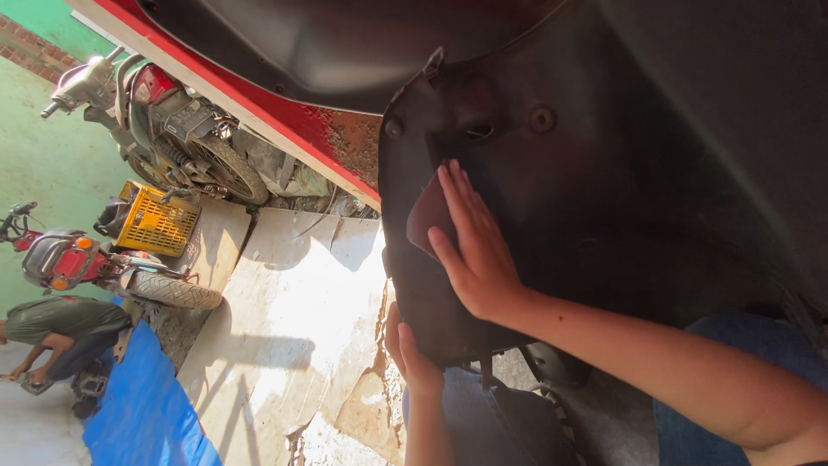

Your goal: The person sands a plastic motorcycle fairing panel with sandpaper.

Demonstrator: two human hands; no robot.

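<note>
Head view, tilted; scene reads rotated. Right hand (473,250) lies flat on a black plastic panel (517,164) of a vehicle body; fingers (457,194) extended and close together, palm down, pressing a small reddish-brown abrasive sheet (427,216) against the panel near its left edge; sheet partly under the fingers, its free part showing beside them; no curl of the fingers around it, held by pressure only. Left hand (412,354) at the lower edge of the same panel; fingers wrap behind the edge so their tips are hidden; thumb side visible; appears to grip the panel from below, extent of grip cannot be told. Panel surface dull, w/ a round fastener hole (542,118) and a slot above the right hand. Above and left of panel: red body strip (259,112) w/ rust patch (349,142) near the panel. Person's blue-clad legs (750,362) below right forearm.

Surroundings: pale concrete floor (293,328), cracked and stained; blue tarp (142,406) lower left; yellow plastic crate (155,223) beside a parked motorcycle (164,121); second bike, red and grey (69,259), near a green wall (52,164). Another person in dark green top (65,328) crouches at far left, hands low on the ground; well apart from the panel.
</note>
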